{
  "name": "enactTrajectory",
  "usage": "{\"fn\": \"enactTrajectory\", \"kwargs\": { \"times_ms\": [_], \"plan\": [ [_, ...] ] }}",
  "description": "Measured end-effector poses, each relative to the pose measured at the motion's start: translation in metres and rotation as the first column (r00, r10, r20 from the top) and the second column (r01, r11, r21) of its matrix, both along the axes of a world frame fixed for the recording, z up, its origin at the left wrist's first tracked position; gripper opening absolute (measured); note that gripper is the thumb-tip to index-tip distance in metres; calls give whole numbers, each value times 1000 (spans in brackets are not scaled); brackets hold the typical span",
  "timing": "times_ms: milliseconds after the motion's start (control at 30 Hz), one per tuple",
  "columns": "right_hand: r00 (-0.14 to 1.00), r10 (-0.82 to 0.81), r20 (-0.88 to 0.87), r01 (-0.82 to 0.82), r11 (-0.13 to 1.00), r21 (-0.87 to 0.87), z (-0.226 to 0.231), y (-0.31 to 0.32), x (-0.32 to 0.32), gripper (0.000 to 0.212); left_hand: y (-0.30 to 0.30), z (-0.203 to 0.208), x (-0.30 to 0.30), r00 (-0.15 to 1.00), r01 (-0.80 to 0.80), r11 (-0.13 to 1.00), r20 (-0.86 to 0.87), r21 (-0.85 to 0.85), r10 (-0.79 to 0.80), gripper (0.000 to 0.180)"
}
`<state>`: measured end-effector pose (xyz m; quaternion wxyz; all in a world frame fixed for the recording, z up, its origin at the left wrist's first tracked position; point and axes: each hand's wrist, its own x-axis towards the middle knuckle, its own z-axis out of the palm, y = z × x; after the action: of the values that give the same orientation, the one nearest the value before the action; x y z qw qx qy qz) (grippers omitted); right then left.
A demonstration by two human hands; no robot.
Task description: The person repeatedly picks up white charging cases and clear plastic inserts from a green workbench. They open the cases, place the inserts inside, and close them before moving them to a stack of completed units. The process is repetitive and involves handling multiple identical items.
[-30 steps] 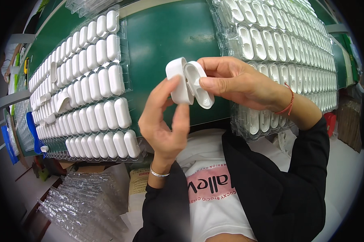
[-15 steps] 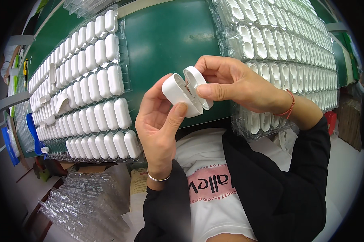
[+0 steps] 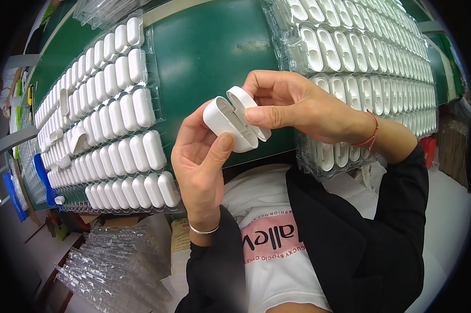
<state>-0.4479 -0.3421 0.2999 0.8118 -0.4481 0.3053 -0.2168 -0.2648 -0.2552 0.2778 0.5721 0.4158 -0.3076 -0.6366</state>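
Case (image 3: 226, 125) held ajar over the near edge of the green bench (image 3: 214, 41)

The case is white and rounded, tilted, its lid (image 3: 240, 98) hinged partly open; contents within the narrow gap cannot be made out. The left hand's (image 3: 199, 156) grip is closed around the body, thumb pressed to it. The right hand's (image 3: 303, 107) grip pinches the lid between thumb and fingers.

To the left, a clear tray (image 3: 156, 94) holds 5 visible rows of white rounded pieces (image 3: 128, 112), smooth backs up; a few loose pieces (image 3: 78, 140) lie across the rows. To the right, clear trays (image 3: 277, 39) carry rows of white pieces (image 3: 329, 49) with hollow sides up.

No lettering is discernible on the case. The person's shirt (image 3: 269, 279) bears black print on a pink block, upside down from here. Small print marks a pale sack (image 3: 180, 237) below the bench.

1.0 s ago, the lid's hollow faced up and the left thumb was off the body; now the lid shows its rim edge-on.
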Motion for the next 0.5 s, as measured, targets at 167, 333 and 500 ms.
{"fn": "enactTrajectory", "kwargs": {
  "times_ms": [167, 333, 500],
  "plan": [
    [1000, 4, 5, -4, 999, -34, -3, 0, 1, 33, -1, -1, 0, 1000, 3, 999, -30, 39, -2, 51],
    [1000, 1, -1, -1, 998, -70, -2, 2, 1, 35, 2, -1, -5, 999, -28, 1000, 15, -13, 29, 49],
    [1000, 2, 11, -1, 998, -61, -2, 1, 0, 36, 2, -2, -3, 999, -35, 999, 20, -6, 35, 49]
  ]
}}
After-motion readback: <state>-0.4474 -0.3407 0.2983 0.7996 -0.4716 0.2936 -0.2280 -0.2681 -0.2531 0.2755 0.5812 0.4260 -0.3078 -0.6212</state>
